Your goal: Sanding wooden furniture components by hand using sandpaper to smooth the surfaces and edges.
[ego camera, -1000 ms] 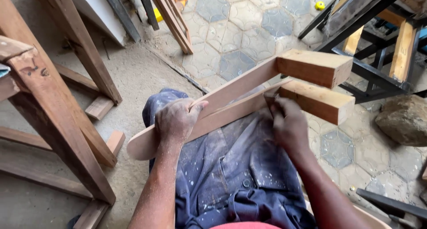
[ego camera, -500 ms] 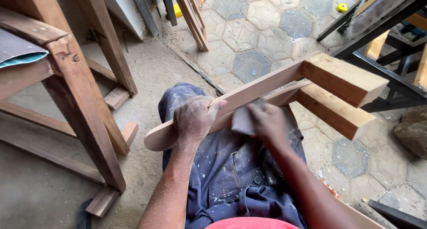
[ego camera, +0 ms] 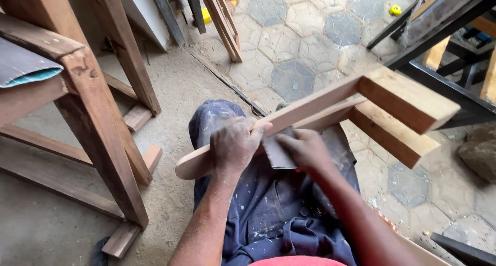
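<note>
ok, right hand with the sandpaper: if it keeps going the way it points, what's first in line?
The right hand points left toward the left hand gripping the wooden piece; it would likely meet that hand first, with the sandpaper leading.

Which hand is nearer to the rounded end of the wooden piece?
The left hand. It grips the wooden piece just beside its rounded end. The right hand is farther up the piece, pressing a grey sheet of sandpaper against it.
</note>
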